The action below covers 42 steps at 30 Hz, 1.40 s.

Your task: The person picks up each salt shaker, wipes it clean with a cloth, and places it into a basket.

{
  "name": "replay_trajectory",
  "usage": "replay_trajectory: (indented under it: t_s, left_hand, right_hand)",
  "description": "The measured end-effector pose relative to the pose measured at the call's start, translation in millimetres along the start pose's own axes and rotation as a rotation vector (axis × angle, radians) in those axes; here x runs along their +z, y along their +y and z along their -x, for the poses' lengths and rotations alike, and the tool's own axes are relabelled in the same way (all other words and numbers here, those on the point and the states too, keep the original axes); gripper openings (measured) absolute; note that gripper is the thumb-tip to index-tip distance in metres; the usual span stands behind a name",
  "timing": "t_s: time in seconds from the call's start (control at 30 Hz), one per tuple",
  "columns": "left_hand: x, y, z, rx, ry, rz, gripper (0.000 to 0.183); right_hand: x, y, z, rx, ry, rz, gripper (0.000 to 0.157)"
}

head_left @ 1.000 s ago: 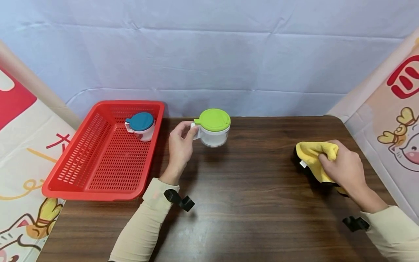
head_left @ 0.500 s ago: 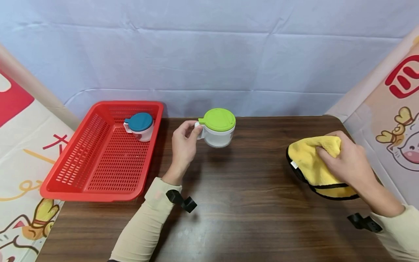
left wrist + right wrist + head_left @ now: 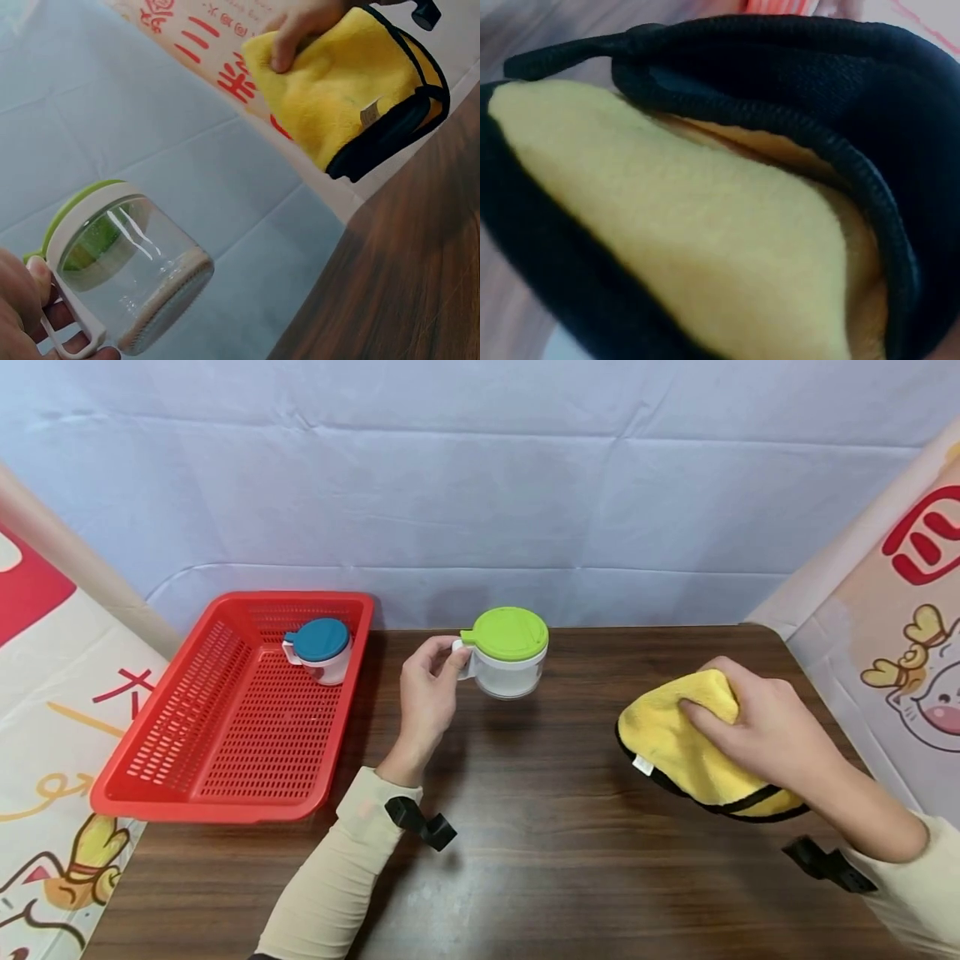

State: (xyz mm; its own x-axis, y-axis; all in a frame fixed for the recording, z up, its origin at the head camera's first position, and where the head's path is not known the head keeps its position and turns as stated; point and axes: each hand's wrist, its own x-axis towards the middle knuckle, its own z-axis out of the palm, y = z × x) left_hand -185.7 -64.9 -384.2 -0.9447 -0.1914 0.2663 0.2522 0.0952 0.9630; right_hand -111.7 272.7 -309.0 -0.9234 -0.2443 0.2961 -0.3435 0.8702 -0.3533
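Backdrop cloth (image 3: 480,502), pale blue and creased, spans the far side of your work area, above a dark wood-grain table (image 3: 540,835) flanked by two printed panels (image 3: 892,577) bearing cartoon figures and red lettering. On your left, a red perforated basket (image 3: 206,811) sits on the tabletop, while your beige sleeves (image 3: 330,860) reach in from the lower part of the head view. At right, a yellow cloth (image 3: 667,735) edged in black is bunched in your right hand (image 3: 765,718), which grips it with the thumb across the front and the fingers largely hidden by the fabric; yellow and black folds nearly fill the right wrist view. Your left hand (image 3: 429,693) pinches the white handle (image 3: 468,667) of a green-lidded jar (image 3: 510,652), near the middle of the table's far side and well apart from the cloth. The jar is roughly upright in your hold, a shadow on the wood beneath it, and the left wrist view shows its clear wall with a pale band at the base. A blue-lidded jar (image 3: 322,647) rests inside the basket, toward the far right corner, its handle to the left. Black wrist devices (image 3: 420,822) sit at both your cuffs, and a small white tag (image 3: 642,765) shows at the yellow cloth's lower left edge
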Motion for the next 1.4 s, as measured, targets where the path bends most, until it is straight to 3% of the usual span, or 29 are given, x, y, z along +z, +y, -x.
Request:
replay_trajectory:
  t_s: [0.4,0.63,1.0,1.17,1.4]
  left_hand:
    - [8.4,3.7,4.7,-0.027,-0.002,0.05,0.015]
    - [13.0,3.3,6.6,-0.01,-0.005,0.073,0.015]
    - [18.3,6.4,10.2,0.027,-0.015,0.117,0.016]
    - [20.6,7.4,10.5,0.047,-0.012,0.096,0.016]
    - [22.1,8.1,12.6,0.061,-0.008,0.076,0.014]
  right_hand:
    - [18.5,-57.4,-28.7,-0.221,-0.039,-0.022,0.021]
    - [28.9,-90.0,-49.9,-0.218,-0.133,-0.004,0.019]
    - [44.5,-121.9,-73.4,-0.215,-0.166,0.068,0.027]
    - [49.6,-132.1,-80.0,-0.211,-0.154,0.105,0.03]
    - [54.9,-140.6,-84.0,-0.199,-0.065,0.187,0.036]
